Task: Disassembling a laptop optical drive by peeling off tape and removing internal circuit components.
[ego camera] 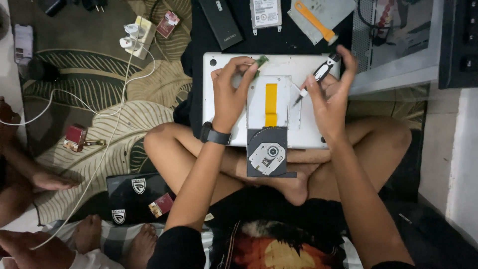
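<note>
left hand pinches a small green circuit board at its one o'clock; right hand clamps a screwdriver, tip toward seven o'clock, above the optical drive.

A small green circuit board is pinched at the fingertips and raised just above the far edge of a silver laptop base. A screwdriver with a black-and-white handle is held slanted, its tip pointed down toward an optical drive. The drive is laid lengthwise across the laptop base; its silver top is marked by a yellow strip, and its dark tray end with a round hub overhangs the near edge.
</note>
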